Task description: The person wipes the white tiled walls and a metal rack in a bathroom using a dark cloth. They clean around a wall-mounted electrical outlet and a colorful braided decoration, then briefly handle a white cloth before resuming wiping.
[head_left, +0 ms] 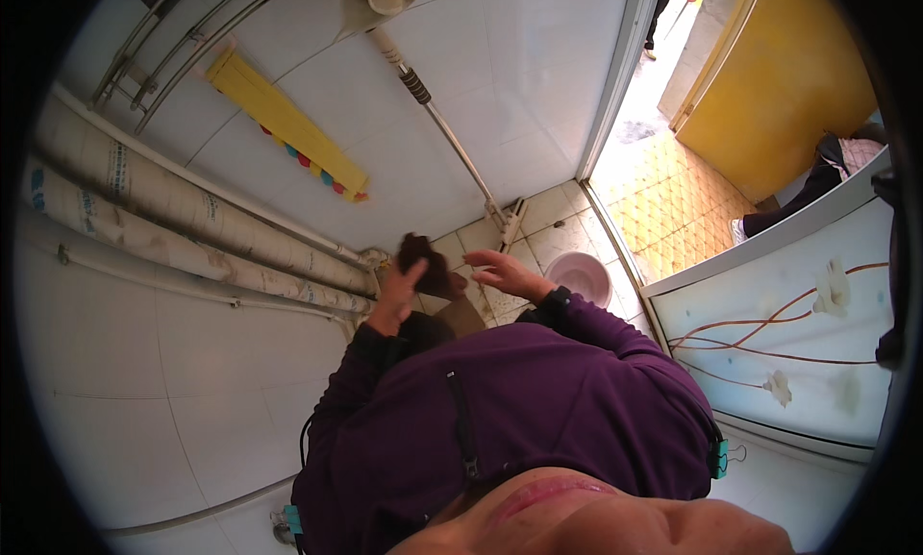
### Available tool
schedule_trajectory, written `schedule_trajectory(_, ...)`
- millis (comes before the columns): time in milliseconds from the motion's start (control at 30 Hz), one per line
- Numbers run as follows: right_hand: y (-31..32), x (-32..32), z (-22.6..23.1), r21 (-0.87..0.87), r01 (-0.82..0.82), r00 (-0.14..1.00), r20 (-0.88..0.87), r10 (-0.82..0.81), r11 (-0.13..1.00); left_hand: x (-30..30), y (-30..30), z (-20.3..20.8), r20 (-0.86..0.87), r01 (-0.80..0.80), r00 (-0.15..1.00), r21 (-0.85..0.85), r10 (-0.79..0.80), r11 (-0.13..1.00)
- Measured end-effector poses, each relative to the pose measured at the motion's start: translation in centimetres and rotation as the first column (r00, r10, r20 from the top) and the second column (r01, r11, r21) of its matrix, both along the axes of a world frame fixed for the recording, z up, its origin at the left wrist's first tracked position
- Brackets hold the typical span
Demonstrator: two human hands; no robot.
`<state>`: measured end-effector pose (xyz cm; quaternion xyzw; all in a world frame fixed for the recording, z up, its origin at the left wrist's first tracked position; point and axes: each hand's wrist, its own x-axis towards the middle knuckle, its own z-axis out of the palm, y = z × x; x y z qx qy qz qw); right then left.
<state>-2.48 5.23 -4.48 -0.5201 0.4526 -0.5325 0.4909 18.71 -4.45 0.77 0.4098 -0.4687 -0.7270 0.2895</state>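
Observation:
My left hand point(392, 296) is closed on a crumpled dark brown cloth point(423, 262), with the thumb lying along its near side. The cloth hangs in front of my body, over the tiled floor; its lower edge looks reddish brown. To the right of it, my right hand point(510, 274) is held out with fingers stretched and slightly apart, nothing in them. A small gap separates those fingertips from the cloth. Just beyond my right wrist, a pink basin point(580, 278) stands on the floor. Below the cloth is a brownish flat surface point(461, 317), partly hidden.
A flat mop point(442, 123) leans on the tiled wall. Thick wrapped pipes point(192, 214) run along the left. A yellow cloth point(288, 123) hangs near a metal rack point(159, 50). At the right are a doorway with a yellow door point(784, 84), a person's dark-clad leg point(788, 207) and a flowered glass panel point(788, 334).

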Motion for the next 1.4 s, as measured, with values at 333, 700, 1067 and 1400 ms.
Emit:
schedule_trajectory(333,1.0,0.1,0.3,0.061,-0.102,0.992,-0.065,0.106,0.993,-0.5,1.2,-0.1,0.192,0.230,0.945,0.188,-0.266,0.955)
schedule_trajectory(700,1.7,0.6,-0.4,0.241,-0.031,0.950,0.309,-0.046,0.970,-0.3,3.2,-4.2,0.114,0.017,0.991,0.440,-0.075,0.898)
schedule_trajectory(1067,2.5,0.1,0.2,0.284,-0.090,0.905,0.423,-0.041,0.955,-1.6,5.1,-3.8,0.021,0.164,0.984,0.308,-0.179,0.937)
schedule_trajectory(1400,3.0,-0.4,-3.7,0.358,-0.099,0.904,0.423,-0.067,0.929,-1.4,3.2,-4.7,0.003,0.174,0.985,0.089,-0.175,0.981)
